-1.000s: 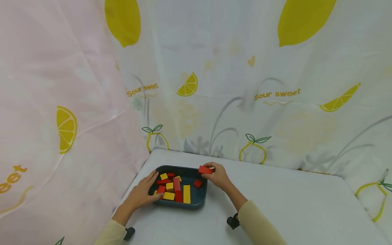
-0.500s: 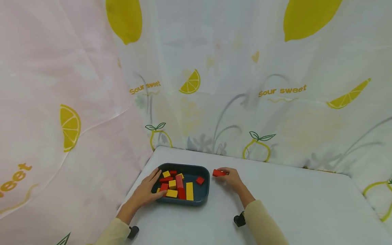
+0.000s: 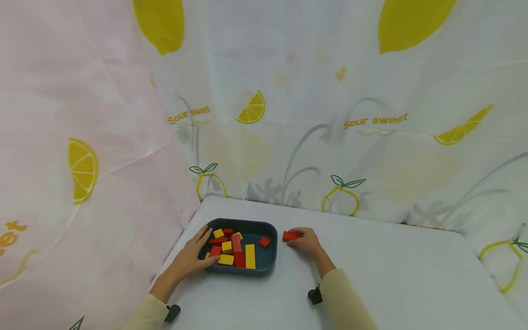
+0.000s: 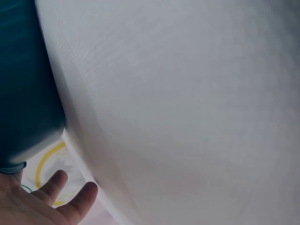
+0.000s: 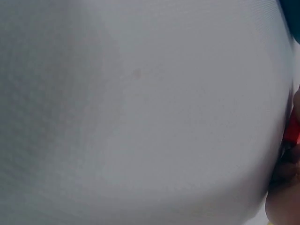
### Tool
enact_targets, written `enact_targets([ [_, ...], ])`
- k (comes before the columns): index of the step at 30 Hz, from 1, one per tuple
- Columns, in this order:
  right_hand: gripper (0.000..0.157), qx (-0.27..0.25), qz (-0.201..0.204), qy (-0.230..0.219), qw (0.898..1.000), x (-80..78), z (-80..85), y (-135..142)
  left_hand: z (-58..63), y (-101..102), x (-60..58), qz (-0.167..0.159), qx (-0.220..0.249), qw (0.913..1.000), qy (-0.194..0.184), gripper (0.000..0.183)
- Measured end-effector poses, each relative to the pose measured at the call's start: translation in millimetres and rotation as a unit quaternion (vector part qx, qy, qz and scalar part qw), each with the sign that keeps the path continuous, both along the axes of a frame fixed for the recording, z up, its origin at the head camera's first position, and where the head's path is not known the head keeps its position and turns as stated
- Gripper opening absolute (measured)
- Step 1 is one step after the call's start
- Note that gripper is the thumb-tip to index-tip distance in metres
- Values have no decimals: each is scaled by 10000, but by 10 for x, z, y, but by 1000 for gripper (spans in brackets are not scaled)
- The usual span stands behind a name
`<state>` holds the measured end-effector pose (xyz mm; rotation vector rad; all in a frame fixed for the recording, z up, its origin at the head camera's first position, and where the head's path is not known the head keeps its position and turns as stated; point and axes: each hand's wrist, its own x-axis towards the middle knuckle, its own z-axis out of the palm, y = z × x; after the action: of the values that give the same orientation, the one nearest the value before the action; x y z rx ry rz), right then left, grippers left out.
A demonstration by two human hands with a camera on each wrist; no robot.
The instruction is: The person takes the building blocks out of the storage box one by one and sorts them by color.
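A dark blue tray [image 3: 264, 272] holds several red and yellow blocks, among them a long yellow block [image 3: 250, 256] and a small red block [image 3: 264, 241] lying apart at the right. My left hand [image 3: 191, 256] rests at the tray's left side, fingers spread along the rim and thumb over the front edge. In the left wrist view the tray's outer wall [image 4: 28, 84] shows above the fingers. Just right of the tray, my right hand [image 3: 307, 242] pinches a red block [image 3: 290, 236] at the table surface. The right wrist view catches only a sliver of that block and some fingers.
The table [image 3: 392, 275] is covered with a white cloth and stretches to the right of the hands. A lemon-print curtain [image 3: 305, 137] hangs behind its far edge and along the left side. Dark wrist cameras [image 3: 315, 295] sit at both sleeves.
My right hand has carried the red block from above the tray's right rim outward to the right and down to the table. The left hand has stayed at the tray.
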<state>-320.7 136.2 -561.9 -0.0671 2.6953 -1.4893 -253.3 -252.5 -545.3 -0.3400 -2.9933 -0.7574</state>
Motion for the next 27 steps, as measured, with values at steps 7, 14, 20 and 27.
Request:
enact_targets([
  [7,35,377,-2,-93,9992,30,18,-7,-13,0,15,-34,15,10000,-59,99],
  [14,35,562,210,62,9982,-10,41,-70,36,-55,-3,-170,314,9991,-222,99],
  [20,35,845,270,93,9960,-59,34,-92,74,-75,-7,-206,307,9989,-300,98],
  [27,31,704,155,-99,9973,-39,39,6,47,-3,-17,-232,310,9986,-370,97],
])
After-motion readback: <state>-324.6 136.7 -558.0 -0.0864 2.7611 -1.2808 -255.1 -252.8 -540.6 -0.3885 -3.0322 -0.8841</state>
